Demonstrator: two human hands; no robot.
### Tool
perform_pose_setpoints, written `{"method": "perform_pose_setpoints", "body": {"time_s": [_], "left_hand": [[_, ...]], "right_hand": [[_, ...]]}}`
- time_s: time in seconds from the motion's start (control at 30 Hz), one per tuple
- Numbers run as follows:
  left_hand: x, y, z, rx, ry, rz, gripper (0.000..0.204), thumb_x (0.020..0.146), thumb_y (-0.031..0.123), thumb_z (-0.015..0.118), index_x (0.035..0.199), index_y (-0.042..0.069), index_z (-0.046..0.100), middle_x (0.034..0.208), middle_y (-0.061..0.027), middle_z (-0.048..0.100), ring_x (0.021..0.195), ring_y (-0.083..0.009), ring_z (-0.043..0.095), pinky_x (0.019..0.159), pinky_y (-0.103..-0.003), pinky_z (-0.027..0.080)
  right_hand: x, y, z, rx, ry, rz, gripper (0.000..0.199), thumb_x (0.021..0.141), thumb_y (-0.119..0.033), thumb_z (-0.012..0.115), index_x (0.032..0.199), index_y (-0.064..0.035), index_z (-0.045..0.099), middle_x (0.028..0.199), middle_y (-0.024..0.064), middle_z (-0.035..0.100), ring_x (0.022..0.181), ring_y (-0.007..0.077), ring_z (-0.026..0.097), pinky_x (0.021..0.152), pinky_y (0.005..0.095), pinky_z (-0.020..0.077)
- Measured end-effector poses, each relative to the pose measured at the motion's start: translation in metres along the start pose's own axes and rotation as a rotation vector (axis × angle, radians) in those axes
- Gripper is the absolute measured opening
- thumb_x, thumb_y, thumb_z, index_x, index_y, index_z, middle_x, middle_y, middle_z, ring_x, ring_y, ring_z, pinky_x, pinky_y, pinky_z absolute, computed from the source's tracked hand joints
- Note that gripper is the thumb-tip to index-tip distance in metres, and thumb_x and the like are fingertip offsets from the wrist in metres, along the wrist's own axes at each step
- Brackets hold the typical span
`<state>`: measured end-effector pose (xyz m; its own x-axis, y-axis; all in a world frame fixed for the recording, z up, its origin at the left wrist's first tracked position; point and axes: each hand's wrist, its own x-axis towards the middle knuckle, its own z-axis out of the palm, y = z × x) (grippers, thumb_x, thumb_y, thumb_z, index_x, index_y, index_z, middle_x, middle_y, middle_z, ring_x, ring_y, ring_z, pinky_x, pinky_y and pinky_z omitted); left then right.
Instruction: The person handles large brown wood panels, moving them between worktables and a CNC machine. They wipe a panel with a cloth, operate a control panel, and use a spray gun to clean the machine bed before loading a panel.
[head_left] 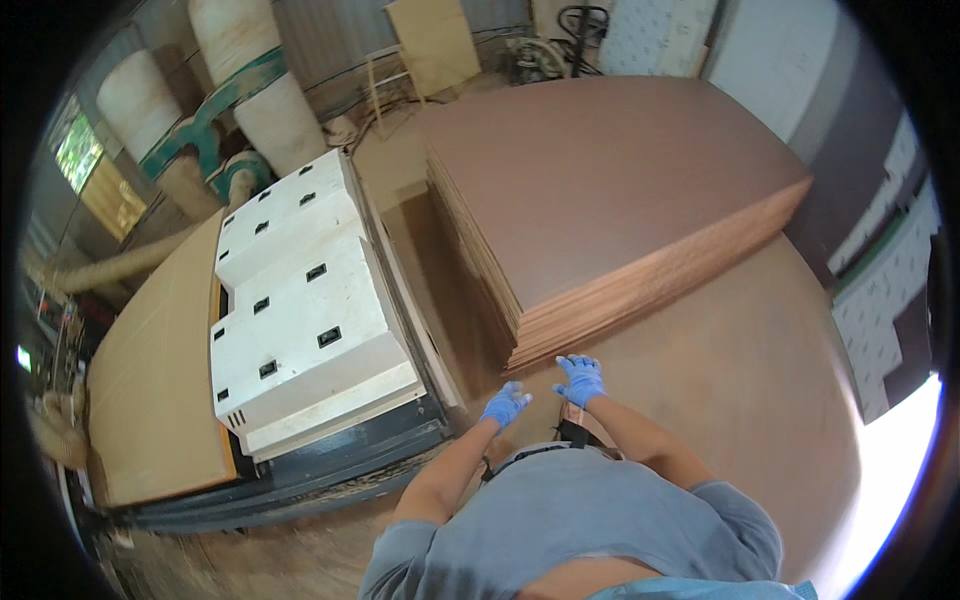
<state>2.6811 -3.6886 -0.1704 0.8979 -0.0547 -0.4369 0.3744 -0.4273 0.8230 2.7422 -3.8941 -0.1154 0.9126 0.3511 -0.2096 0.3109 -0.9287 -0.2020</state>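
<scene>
In front of me lies a tall stack of brown sheet boards (610,185), its layered edges facing me. Close to its near corner is my left hand (507,404), in a blue glove with the fingers stretched forward and nothing in them. My right hand (581,380), gloved the same way, hangs just in front of the stack's near edge with its fingers spread and empty. Both hands appear apart from the boards. One shoe shows below the right hand.
To the left stands a machine with a white stepped cover (300,310) and dark base. A tan board surface (160,370) adjoins it. Behind are white dust-collector bags (235,40) on green ducts. Panels (780,60) lean at the right. A pallet jack (582,35) stands at the back.
</scene>
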Motion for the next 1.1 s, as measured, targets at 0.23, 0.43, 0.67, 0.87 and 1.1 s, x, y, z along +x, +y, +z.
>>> {"method": "perform_pose_setpoints", "body": {"time_s": [0.23, 0.43, 0.67, 0.87, 1.1], "left_hand": [[0.114, 0.093, 0.006, 0.452, 0.371, 0.041, 0.078, 0.073, 0.039, 0.069, 0.136, 0.012, 0.032, 0.139, -0.0202, 0.031, 0.126, -0.0348, 0.036, 0.102, -0.041, 0.034], [0.203, 0.106, -0.010, 0.718, 0.430, 0.109, 0.067, 0.074, 0.044, 0.065, 0.132, 0.020, 0.043, 0.144, -0.0200, 0.021, 0.129, -0.0411, 0.026, 0.102, -0.050, 0.028], [0.248, 0.078, -0.068, 0.880, 0.239, 0.363, 0.068, 0.075, 0.061, 0.054, 0.134, 0.030, 0.039, 0.146, -0.0149, 0.019, 0.128, -0.0405, 0.025, 0.106, -0.051, 0.020], [0.279, 0.092, -0.156, 0.739, 0.181, 0.285, 0.081, 0.076, 0.058, 0.058, 0.139, 0.017, 0.030, 0.145, -0.0192, 0.020, 0.123, -0.0372, 0.035, 0.105, -0.045, 0.026], [0.353, 0.064, -0.151, -0.440, 0.499, -0.399, 0.082, 0.081, 0.044, 0.063, 0.139, 0.003, 0.024, 0.135, -0.0179, 0.040, 0.116, -0.0268, 0.046, 0.100, -0.036, 0.035]], "right_hand": [[0.153, 0.047, -0.045, -0.286, -0.030, -0.275, 0.068, 0.074, -0.045, 0.064, 0.132, -0.0190, 0.041, 0.132, 0.0107, 0.040, 0.125, 0.0296, 0.033, 0.104, 0.0484, 0.0225], [0.245, 0.067, -0.043, -0.286, 0.024, -0.517, 0.062, 0.074, -0.037, 0.064, 0.130, -0.0205, 0.043, 0.133, 0.0123, 0.038, 0.121, 0.0304, 0.036, 0.102, 0.0489, 0.0240], [0.290, 0.071, -0.051, -0.275, -0.028, -0.683, 0.055, 0.078, -0.039, 0.059, 0.128, -0.0201, 0.046, 0.135, 0.0140, 0.037, 0.121, 0.0338, 0.035, 0.102, 0.0556, 0.0194], [0.334, 0.025, -0.050, -0.157, -0.054, -0.549, 0.055, 0.079, -0.038, 0.058, 0.130, -0.0214, 0.045, 0.138, 0.0142, 0.034, 0.124, 0.0352, 0.033, 0.104, 0.0561, 0.0172], [0.348, 0.001, -0.058, -0.105, -0.109, -0.449, 0.055, 0.079, -0.034, 0.060, 0.130, -0.0228, 0.045, 0.139, 0.0148, 0.034, 0.127, 0.0335, 0.032, 0.105, 0.0532, 0.0180]]}}
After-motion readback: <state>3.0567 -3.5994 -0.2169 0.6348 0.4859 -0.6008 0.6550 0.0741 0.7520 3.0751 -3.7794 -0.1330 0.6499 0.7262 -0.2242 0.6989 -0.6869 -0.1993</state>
